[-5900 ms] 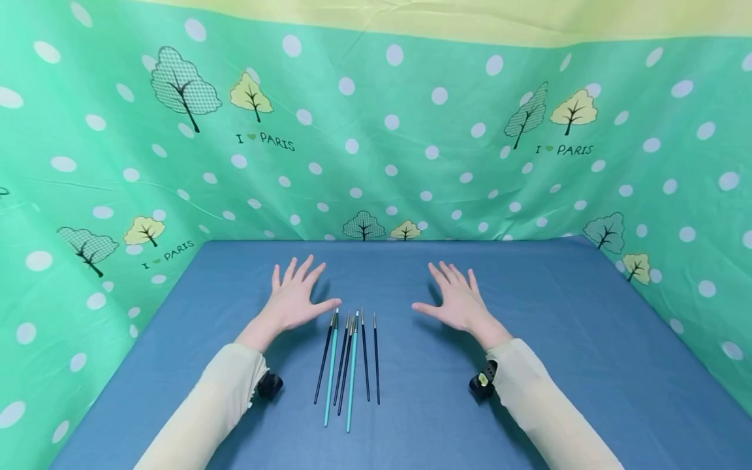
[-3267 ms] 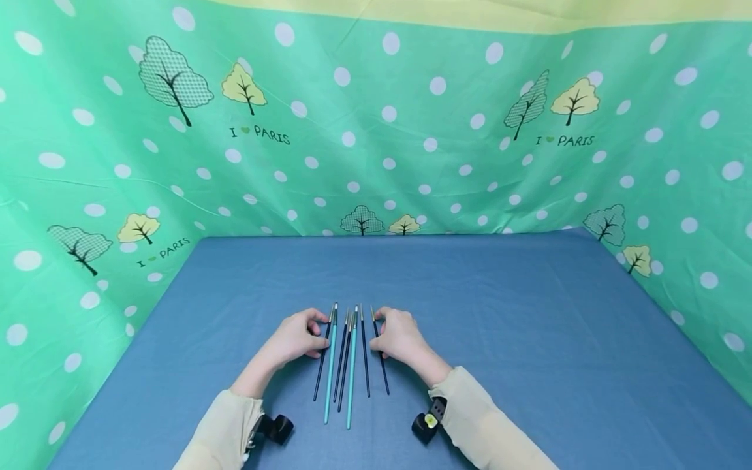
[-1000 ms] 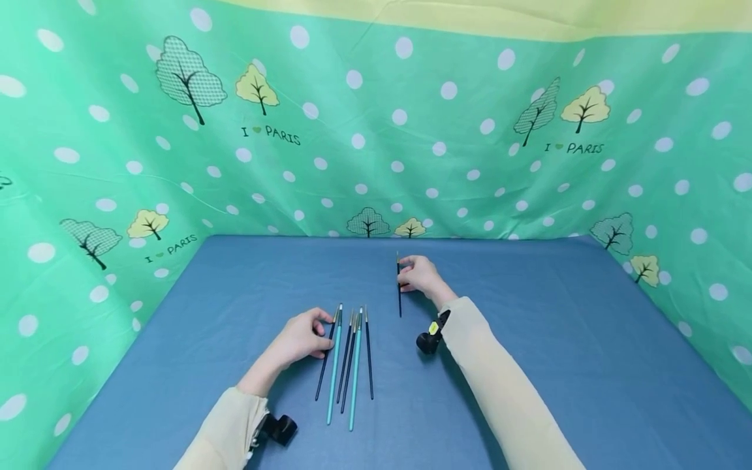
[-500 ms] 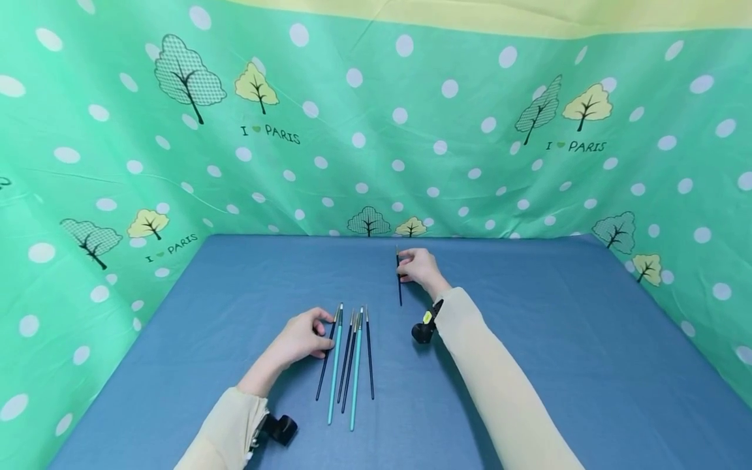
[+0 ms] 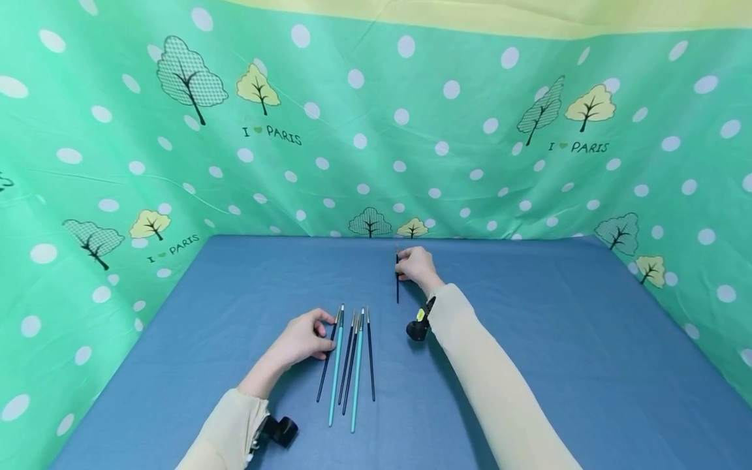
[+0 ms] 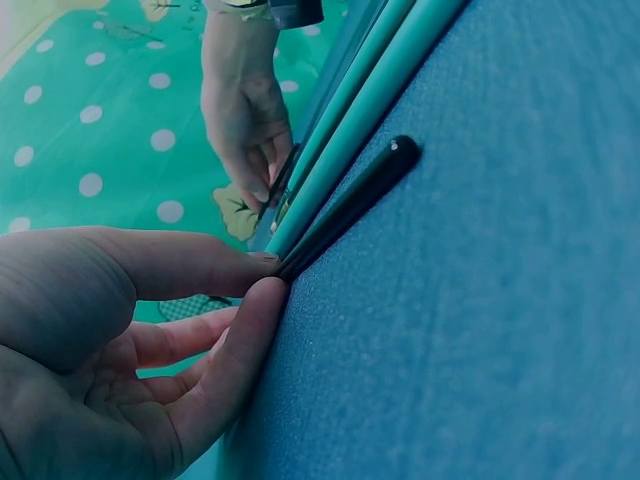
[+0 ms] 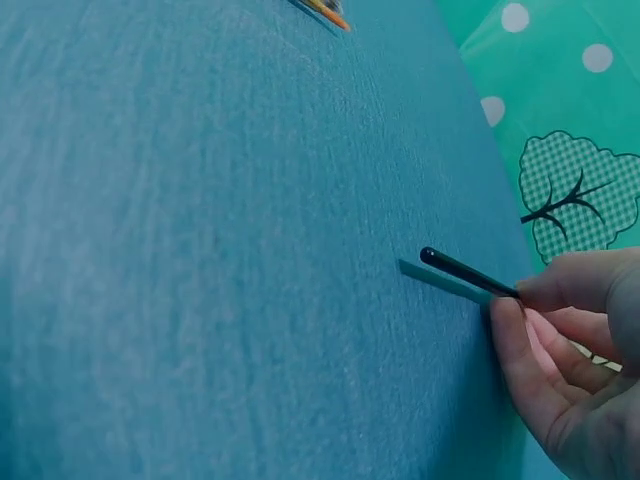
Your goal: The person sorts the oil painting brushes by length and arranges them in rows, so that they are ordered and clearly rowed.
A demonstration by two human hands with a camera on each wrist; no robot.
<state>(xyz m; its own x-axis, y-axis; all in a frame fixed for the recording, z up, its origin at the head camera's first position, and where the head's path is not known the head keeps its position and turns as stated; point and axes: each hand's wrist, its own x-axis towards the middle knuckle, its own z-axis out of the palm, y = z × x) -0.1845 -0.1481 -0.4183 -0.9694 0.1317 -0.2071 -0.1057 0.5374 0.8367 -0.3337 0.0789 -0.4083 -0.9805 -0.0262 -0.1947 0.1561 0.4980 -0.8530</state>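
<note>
Since earlier, our right hand (image 5: 414, 264) carried one dark brush (image 5: 397, 281) far, pinching it; our left hand (image 5: 302, 338) pinches the row's leftmost brush (image 5: 325, 367).

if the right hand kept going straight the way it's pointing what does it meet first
Probably nothing on the table: past the right hand and the dark brush it pinches lies bare blue cloth, then the green dotted backdrop. Depth is unclear.

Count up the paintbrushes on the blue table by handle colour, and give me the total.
Teal-handled brushes: 2
Dark-handled brushes: 5, one of them pinched in the right hand, set apart from the group
Total: 7
</note>
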